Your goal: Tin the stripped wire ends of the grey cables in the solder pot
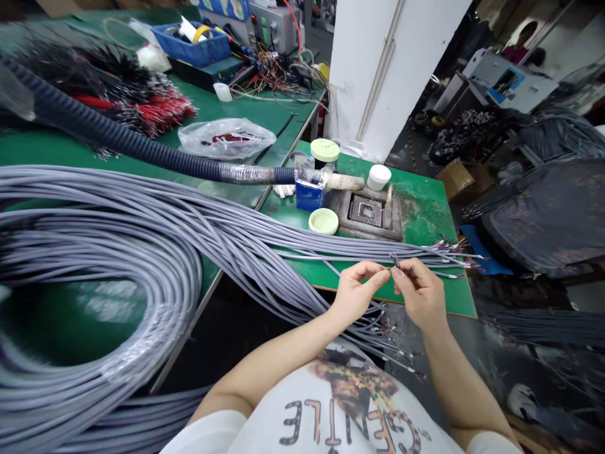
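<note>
My left hand [355, 291] and my right hand [420, 291] meet over the near edge of a small green table [425, 208]. Both pinch the stripped end of one grey cable [392, 261], whose thin coloured wires fan out between my fingertips. A large bundle of grey cables [142, 239] sweeps from the left across the table under my hands. Their stripped ends [449, 249] lie just beyond my right hand. More cable ends [392, 340] hang below my wrists.
A metal solder pot [368, 211] sits behind my hands, with a black corrugated hose [142, 142] ending over it. Beside the pot stand pale green lids [324, 221], a white jar [379, 176] and a blue box [309, 192]. Red and black wires [142, 107] cover the left bench.
</note>
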`<act>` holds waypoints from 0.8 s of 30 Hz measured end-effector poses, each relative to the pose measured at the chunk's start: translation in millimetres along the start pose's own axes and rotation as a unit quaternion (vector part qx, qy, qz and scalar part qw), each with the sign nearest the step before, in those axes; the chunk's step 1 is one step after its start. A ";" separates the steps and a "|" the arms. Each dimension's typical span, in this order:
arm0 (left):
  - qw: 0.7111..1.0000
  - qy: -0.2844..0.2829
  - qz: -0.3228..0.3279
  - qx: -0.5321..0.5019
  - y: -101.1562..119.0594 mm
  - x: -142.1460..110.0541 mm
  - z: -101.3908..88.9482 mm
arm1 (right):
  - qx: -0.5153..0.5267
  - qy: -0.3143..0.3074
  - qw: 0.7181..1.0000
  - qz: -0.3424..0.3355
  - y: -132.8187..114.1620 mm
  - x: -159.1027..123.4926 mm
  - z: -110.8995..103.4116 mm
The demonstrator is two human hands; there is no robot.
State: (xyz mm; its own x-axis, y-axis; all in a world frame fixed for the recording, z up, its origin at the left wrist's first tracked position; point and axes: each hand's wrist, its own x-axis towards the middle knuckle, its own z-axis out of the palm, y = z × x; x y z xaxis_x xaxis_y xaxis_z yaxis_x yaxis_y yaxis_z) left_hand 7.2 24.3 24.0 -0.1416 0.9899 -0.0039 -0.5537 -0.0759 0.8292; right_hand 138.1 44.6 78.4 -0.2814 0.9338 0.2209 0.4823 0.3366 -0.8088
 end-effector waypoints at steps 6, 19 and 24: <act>0.999 -0.002 0.013 -0.042 -10.1 6.8 9.1 | -0.005 0.018 1.000 -0.007 -1.7 11.9 5.3; 0.878 -0.044 0.219 0.424 -21.7 8.7 -62.0 | -0.298 -0.068 0.951 0.037 79.0 173.2 7.6; 0.855 -0.067 0.226 0.463 -27.5 9.3 -73.7 | -0.371 -0.100 0.922 0.050 93.9 206.7 24.5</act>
State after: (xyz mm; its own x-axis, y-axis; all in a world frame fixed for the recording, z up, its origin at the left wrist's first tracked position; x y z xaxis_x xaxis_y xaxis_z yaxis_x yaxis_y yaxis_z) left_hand -39.4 26.8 -40.1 -0.0398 0.8937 0.4469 0.4275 -0.3890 0.8160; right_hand 104.9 266.3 34.7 -0.3163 0.9487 0.0012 0.9279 0.3096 -0.2078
